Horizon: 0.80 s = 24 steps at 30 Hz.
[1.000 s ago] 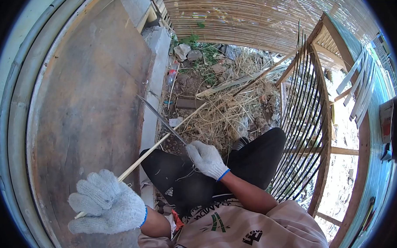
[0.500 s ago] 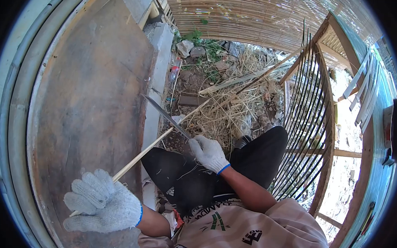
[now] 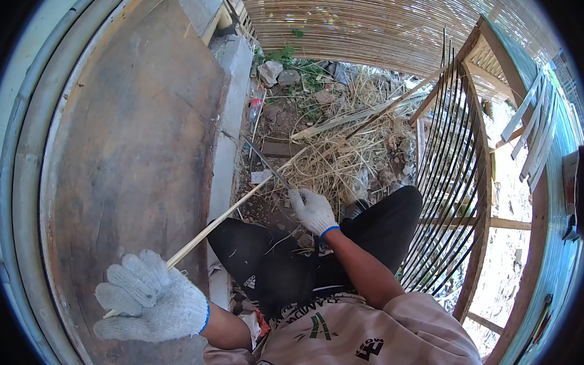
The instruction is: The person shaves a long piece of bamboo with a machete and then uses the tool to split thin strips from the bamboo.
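My left hand, in a white knit glove with a blue cuff, is closed round a long pale bamboo strip. The strip slants up and away to the right, and its short near end pokes out beside my thumb. My right hand, gloved the same way, is closed on a long-bladed knife, its handle hidden in the glove. The thin blade points up and left and crosses over the strip in this view, a little beyond my knees.
A worn wooden board fills the left side, beside a concrete ledge. Shavings litter the ground ahead. Dark rods lean against a wooden frame on the right. A woven bamboo screen closes the far side.
My right hand has moved slightly up and away to the right, carrying the knife further along the bamboo strip. My left hand has stayed nearly still.
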Available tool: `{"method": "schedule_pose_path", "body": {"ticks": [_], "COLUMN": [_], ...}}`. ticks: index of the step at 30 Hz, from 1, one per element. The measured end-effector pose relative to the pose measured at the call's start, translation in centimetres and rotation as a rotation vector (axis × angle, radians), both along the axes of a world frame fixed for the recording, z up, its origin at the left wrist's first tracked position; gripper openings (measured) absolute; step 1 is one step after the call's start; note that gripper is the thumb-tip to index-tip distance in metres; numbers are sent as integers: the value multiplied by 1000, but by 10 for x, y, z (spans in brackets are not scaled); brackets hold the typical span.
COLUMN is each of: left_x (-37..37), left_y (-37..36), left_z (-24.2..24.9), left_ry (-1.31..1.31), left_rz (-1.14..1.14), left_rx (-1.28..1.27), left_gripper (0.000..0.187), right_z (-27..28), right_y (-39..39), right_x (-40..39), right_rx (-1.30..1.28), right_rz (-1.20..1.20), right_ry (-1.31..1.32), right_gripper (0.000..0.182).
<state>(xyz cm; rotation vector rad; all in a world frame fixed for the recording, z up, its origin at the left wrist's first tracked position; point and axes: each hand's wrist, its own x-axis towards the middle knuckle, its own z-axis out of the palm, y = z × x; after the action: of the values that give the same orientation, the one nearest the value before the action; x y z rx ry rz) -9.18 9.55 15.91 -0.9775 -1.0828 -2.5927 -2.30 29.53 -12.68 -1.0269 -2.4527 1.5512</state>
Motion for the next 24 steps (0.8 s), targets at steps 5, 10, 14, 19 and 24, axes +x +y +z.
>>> {"method": "schedule_pose_path", "body": {"ticks": [5,10,14,19,24], "left_x": [0,4,6,4,-8], "left_y": [1,9,3,12,5], "left_z": [2,1,-2,-1,3], "left_ry": [8,-48,-144,-136,12], "left_rz": [-49,155,333,352,53], "left_rx": [-8,-16,-25,-5,-16], "left_gripper": [62,67,68,67,67], "right_z": [-16,-42,-65,-68,-74], "right_y": [10,25,34,40,47], "right_x": [-6,-8,-5,-12,-25], "right_rx": [22,-85,-44,-38,7], "right_rz": [0,-55,-70,-63,-20], "right_ry": [-48,-163,-186,-247,-269], "right_gripper": [61,70,68,74,79]}}
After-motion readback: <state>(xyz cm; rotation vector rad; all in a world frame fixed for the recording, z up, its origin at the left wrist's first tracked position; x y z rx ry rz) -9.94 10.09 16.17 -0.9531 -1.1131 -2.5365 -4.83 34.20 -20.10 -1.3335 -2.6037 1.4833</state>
